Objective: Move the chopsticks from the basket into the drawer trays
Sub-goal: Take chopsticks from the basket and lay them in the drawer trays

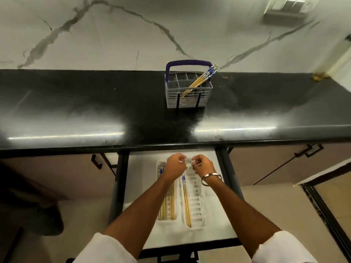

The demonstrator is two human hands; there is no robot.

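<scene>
Nearest to you, your two forearms come out of white rolled sleeves (pixel 106 249) and reach over the open drawer (pixel 136 186), which has a pale flat bottom and dark metal sides. In the drawer lie two long white plastic trays with rounded ends: the left tray (pixel 161 222) holds a row of thin bamboo-yellow chopsticks (pixel 168 204) with blue and white patterned tops, and the right tray (pixel 197 202), which has ribbed slots, holds a few more chopsticks (pixel 187 205) along its left edge. Your left hand (pixel 175 165) and your right hand (pixel 202 166) hover close together above the far end of the trays, both with the fingers curled inward; I cannot tell if they pinch anything. A smooth metal bangle (pixel 211 179) is around your right wrist. Farther, on the glossy black counter (pixel 76 111), stands the grey plastic grid basket (pixel 189 92) with a dark blue handle. More chopsticks (pixel 202 78) lean inside it, tops tilted to the right. Behind it is a white marble wall (pixel 114 35) with grey veins.
</scene>
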